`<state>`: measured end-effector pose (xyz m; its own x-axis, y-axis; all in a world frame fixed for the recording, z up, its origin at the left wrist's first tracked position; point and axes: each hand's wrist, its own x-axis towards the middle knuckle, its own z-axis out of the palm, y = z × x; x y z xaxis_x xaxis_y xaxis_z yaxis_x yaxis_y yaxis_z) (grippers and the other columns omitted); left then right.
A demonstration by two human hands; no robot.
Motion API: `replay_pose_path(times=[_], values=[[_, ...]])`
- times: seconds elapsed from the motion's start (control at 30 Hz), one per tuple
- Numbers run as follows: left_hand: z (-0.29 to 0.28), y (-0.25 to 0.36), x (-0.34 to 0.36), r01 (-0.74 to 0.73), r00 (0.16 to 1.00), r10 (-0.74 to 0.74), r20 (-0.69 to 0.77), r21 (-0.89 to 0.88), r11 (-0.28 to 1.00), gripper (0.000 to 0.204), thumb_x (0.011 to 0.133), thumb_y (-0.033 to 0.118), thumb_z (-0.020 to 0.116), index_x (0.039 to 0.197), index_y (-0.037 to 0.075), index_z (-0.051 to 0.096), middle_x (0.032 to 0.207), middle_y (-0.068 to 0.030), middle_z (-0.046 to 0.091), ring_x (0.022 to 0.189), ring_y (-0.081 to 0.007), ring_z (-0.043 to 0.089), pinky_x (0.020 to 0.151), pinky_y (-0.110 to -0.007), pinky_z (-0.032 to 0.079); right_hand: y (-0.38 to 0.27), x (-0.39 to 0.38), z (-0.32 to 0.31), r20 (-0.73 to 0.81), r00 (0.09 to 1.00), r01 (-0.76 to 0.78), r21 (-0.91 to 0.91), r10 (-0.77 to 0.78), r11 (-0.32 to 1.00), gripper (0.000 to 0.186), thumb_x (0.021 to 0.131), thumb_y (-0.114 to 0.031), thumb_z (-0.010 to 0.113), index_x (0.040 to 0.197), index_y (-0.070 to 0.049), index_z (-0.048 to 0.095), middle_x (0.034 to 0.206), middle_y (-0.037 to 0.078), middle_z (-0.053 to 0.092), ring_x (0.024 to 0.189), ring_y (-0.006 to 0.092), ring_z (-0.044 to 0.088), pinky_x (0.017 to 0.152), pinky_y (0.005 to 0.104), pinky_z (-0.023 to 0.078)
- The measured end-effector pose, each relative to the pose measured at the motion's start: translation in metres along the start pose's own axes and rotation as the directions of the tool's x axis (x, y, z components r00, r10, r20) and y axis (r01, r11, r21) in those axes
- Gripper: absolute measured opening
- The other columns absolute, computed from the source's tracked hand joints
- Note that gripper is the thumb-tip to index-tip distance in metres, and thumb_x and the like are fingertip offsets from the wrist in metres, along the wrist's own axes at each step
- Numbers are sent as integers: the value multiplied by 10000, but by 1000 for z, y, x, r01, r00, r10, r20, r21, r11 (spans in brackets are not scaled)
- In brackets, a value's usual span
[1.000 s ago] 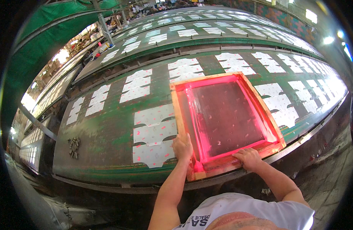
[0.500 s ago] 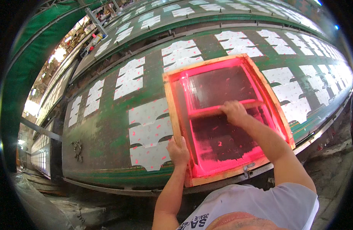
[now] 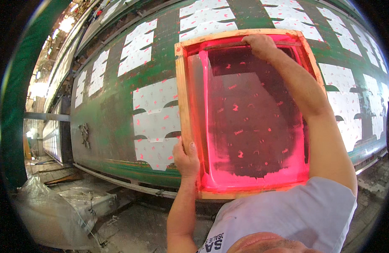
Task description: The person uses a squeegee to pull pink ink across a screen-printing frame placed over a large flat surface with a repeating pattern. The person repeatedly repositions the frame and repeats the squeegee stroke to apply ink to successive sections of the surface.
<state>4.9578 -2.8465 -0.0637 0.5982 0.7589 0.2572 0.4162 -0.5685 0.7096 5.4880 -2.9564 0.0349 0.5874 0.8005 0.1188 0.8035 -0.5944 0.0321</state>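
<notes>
A wooden-framed printing screen lies on the long green table, its inside edges coated in bright pink ink. My left hand is closed round the frame's left side, near its lower part. At the far end of the screen, my right hand grips a squeegee, a bar lying crosswise along the far rail and partly hidden by the hand. Small pink motifs show through the dark mesh. Left of the frame lie white cut pieces with pink and grey prints.
More white printed pieces lie in rows across the green table. A crumpled dark lump sits near its left end. A metal rail runs along the near edge. Clear plastic sheeting covers something at lower left.
My right hand has pushed the squeegee from mid-screen to the far end, baring printed motifs under the mesh. My left hand stays on the frame. The view has shifted.
</notes>
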Motion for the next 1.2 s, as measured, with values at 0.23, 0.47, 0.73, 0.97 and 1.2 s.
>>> replay_pose_path(times=[0.23, 0.47, 0.73, 0.97, 1.2], values=[[3, -1, 1, 28, 1000, -28, 2, 5, 1000, 552, 1070, 277, 729, 1480, -72, 607, 1270, -261, 699, 1184, -453, 666, 1048, -545, 521, 27, 17, 7, -78, 997, 26, -1, -26, 1000, 426, 957, -45, 665, 1331, -203, 794, 1287, 132, 800, 1235, 380, 751, 1036, 531, 604], [3, 0, 1, 42, 999, -44, 23, 70, 997, 521, 1112, 299, 698, 1476, -68, 628, 1348, -256, 706, 1235, -392, 697, 1068, -488, 551, 29, 9, -7, 22, 996, 83, -31, -82, 996, 350, 893, -83, 693, 1221, -138, 801, 1225, 152, 814, 1184, 398, 763, 1015, 559, 609], [3, 9, 6, 98, 994, -104, 41, 116, 988, 584, 1027, 305, 788, 1467, -42, 621, 1382, -276, 685, 1307, -471, 635, 1131, -556, 501, -13, -95, -26, 151, 974, 165, 48, -170, 985, 399, 817, -118, 714, 1195, -163, 834, 1180, 185, 824, 1106, 419, 791, 991, 564, 630], [1, 7, 5, 31, 999, -36, 37, 114, 993, 520, 987, 272, 788, 1397, -13, 644, 1308, -260, 717, 1256, -481, 661, 1075, -574, 525, -91, -253, -49, 206, 966, 145, 63, -155, 987, 347, 836, -88, 746, 1159, -189, 820, 1136, 112, 803, 1108, 365, 785, 953, 531, 625], [5, -3, 7, 25, 996, -44, 75, 233, 972, 655, 1009, 375, 750, 1472, -55, 576, 1396, -290, 679, 1296, -485, 649, 1110, -584, 532, -167, -393, -67, 188, 974, 109, 93, -125, 990, 363, 812, -76, 771, 1169, -130, 810, 1101, 95, 768, 1101, 345, 770, 913, 506, 622]])
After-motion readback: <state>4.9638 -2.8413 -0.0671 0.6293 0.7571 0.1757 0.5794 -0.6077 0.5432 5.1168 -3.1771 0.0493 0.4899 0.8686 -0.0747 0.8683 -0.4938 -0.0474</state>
